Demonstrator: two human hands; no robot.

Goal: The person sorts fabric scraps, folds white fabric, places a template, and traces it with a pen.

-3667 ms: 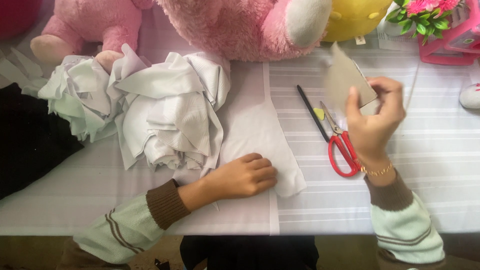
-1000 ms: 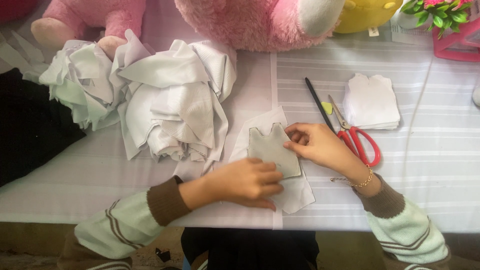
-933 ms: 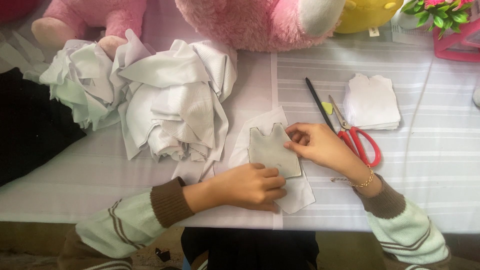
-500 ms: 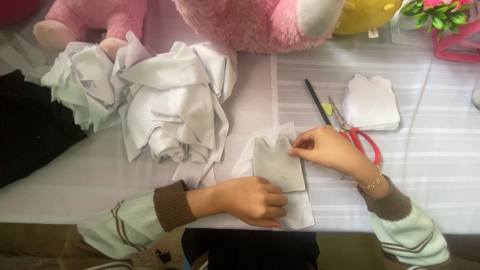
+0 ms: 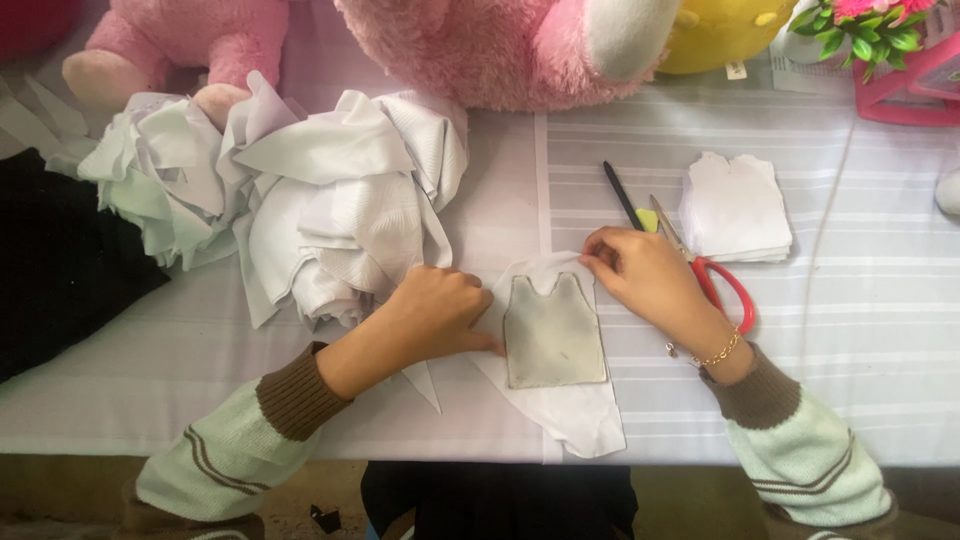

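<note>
Template is pinned flat on white cloth by left hand, loosely curled; upper corner is pressed by right hand fingertips, preventing slippage.

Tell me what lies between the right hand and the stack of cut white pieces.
In the head view, the red-handled scissors lie between the right hand and the white stack, with a black pen just beside them.

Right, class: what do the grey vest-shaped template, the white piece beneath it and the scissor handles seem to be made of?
Grey template: probably card or stiff paper, matt, since it lies flat with crisp cut edges. White piece under it: likely thin woven cloth, soft and slightly creased, like the crumpled white heap. Scissors: red handles look like glossy plastic; blades appear metal.
</note>
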